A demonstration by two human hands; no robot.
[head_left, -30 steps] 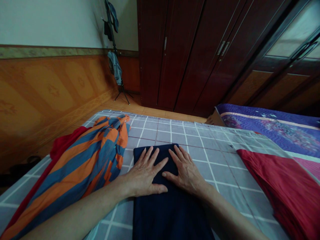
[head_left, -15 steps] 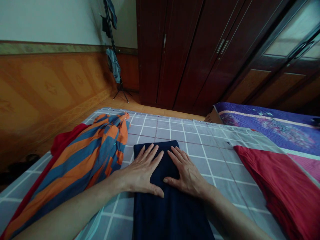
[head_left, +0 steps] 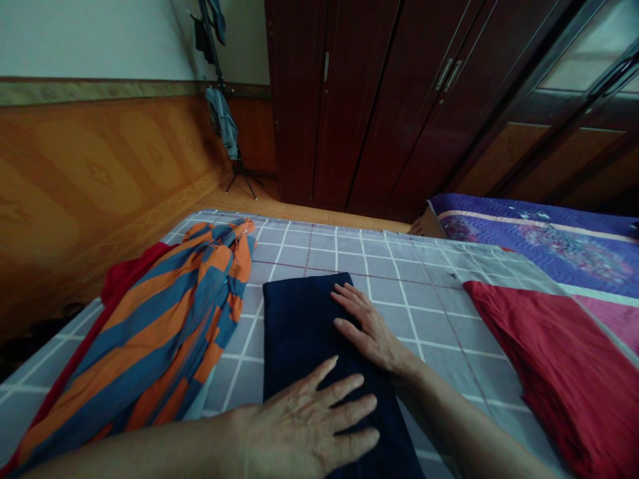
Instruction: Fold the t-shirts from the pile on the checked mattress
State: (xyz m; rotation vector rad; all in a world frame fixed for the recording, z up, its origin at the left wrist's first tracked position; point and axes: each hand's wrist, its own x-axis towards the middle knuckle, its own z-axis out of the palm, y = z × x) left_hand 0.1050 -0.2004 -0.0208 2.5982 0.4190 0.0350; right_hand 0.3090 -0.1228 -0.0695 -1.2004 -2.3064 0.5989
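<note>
A folded navy blue cloth garment (head_left: 299,319) lies flat on the grey checked bedsheet (head_left: 389,279), its near end running out of view at the bottom. My left hand (head_left: 314,419) is over the near part of the garment with its fingers spread. Along the garment's upper right edge rests my right hand (head_left: 369,326), palm down and fingers stretched out. Neither hand grips anything. What kind of garment it is, the folds do not show.
Left on the bed are an orange and blue striped cloth (head_left: 160,319) and a red cloth (head_left: 132,269). A folded red garment (head_left: 554,352) lies right. Beyond stand a dark wardrobe (head_left: 344,120), a coat stand (head_left: 214,60) and a purple quilted surface (head_left: 539,239).
My left hand has moved from the garment's far end down toward me, its fingers now pointing right. My right hand stays near the far right edge, its fingers closer together.
</note>
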